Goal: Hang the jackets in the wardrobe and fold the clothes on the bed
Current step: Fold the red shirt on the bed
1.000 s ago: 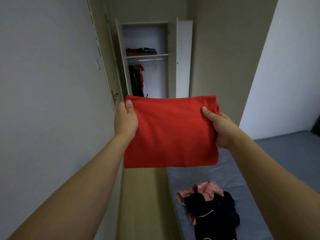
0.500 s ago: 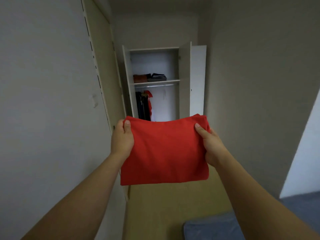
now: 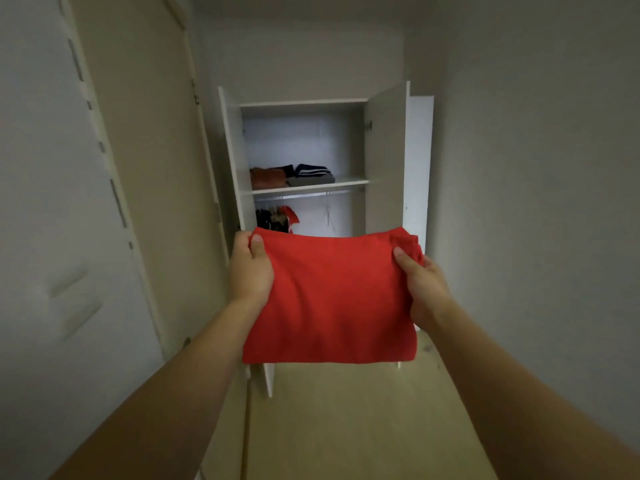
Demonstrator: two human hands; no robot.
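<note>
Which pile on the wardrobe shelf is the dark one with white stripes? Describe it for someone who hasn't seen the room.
Find the open white wardrobe straight ahead, then its single shelf above the hanging rail. The dark folded garment tops a grey one, right of the rust-orange pile; it alone shows white stripes.

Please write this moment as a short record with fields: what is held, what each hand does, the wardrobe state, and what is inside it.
held item: folded red garment, in the air before the wardrobe
left hand: grip on its upper left corner
right hand: grip on its upper right corner
wardrobe: doors open
shelf: folded clothes on its left part
rail below: dark and red hanging clothes at the left
</note>
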